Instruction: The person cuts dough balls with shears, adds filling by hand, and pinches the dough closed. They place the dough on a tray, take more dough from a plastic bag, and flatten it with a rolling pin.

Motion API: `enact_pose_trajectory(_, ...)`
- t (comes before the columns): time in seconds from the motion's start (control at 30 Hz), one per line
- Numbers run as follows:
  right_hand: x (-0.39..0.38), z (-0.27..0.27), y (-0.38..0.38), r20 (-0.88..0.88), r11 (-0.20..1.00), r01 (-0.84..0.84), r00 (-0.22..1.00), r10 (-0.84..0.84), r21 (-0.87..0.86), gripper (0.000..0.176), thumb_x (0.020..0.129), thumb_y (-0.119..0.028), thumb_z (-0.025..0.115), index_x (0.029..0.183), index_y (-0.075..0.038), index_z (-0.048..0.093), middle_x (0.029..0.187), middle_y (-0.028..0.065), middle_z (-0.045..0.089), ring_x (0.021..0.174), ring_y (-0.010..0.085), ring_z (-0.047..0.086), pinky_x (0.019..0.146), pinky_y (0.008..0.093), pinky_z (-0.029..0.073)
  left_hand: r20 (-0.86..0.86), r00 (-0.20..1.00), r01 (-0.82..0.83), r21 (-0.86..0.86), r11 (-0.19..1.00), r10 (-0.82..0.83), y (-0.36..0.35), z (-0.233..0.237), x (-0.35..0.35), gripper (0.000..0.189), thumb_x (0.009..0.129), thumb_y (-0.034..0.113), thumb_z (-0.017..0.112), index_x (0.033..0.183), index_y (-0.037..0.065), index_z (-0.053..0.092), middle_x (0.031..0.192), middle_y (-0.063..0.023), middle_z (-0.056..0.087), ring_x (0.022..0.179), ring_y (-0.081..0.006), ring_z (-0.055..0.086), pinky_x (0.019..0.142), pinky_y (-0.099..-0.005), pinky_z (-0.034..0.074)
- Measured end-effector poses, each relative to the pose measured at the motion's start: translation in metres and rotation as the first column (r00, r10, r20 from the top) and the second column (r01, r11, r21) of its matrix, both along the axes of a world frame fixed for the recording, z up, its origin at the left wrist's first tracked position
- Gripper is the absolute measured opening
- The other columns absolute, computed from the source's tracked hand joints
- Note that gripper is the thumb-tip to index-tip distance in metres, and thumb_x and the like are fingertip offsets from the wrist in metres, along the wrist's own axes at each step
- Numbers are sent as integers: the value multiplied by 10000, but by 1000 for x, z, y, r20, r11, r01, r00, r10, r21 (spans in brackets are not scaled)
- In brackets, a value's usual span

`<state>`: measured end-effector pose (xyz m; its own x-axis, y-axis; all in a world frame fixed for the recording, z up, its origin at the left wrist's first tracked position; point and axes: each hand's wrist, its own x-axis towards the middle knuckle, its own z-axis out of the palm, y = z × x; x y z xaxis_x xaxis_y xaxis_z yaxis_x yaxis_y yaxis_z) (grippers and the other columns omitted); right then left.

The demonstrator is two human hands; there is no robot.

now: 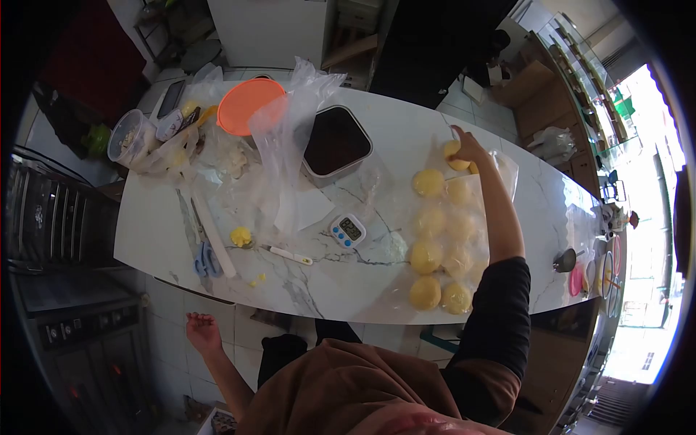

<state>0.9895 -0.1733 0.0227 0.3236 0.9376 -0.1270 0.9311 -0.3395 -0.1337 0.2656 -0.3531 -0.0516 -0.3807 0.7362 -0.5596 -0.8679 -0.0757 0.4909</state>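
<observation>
Round yellow dough balls (428, 221) lie in two columns on the right half of the marble table, most of them under clear plastic film. At the far end of these columns, my right hand (470, 147) reaches over the dough and touches a ball (453, 150), its fingers bent around the ball's far side. My left hand (204, 331) hangs beyond the table's near edge at the lower left, palm up with fingers loosely curled and nothing visible in it. A white timer (348, 230) sits left of the dough balls.
On the marble table (362, 283) are a dark-filled metal tin (336, 143), an orange lid (251, 106), crumpled plastic bags (279, 167), blue-handled scissors (206, 261), a white rolling pin (214, 235), a white-handled tool (288, 254) and a small yellow lump (241, 236). A dark cup (565, 260) stands right.
</observation>
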Motion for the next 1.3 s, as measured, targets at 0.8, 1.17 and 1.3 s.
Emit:
enact_pose_trajectory(0.8, -463, 134, -19, -587, 643, -561, 311, 747, 521, 670, 526, -132, 737, 1136, -68, 468, 1252, 152, 343, 1162, 277, 349, 912, 368, 345, 26, 918, -397, 63, 915, 396, -8, -2, -238, 181, 715, -1, 479, 866, 93, 509, 759, -18, 517, 684, -150, 478, 649, -281, 427)
enact_pose_trajectory(1.17, -831, -9, 69, -317, 772, -633, 722, 615, 54, 902, 553, -194, 728, 1303, -142, 229, 1169, 131, 441, 1159, 324, 338, 911, 494, 307, 48, 965, -262, 141, 955, 257, 63, -15, -492, 165, 743, 36, 481, 898, 90, 501, 771, -19, 530, 678, -152, 487, 647, -289, 430)
enact_pose_trajectory(1.3, -783, -2, 67, -377, 846, -373, 773, 510, 380, 958, 531, -281, 774, 1309, -122, 239, 1250, 135, 390, 1194, 306, 313, 945, 465, 297, 45, 948, -317, 114, 942, 314, 55, -25, -535, 171, 745, 36, 482, 907, 87, 497, 771, -23, 530, 684, -155, 487, 637, -288, 426)
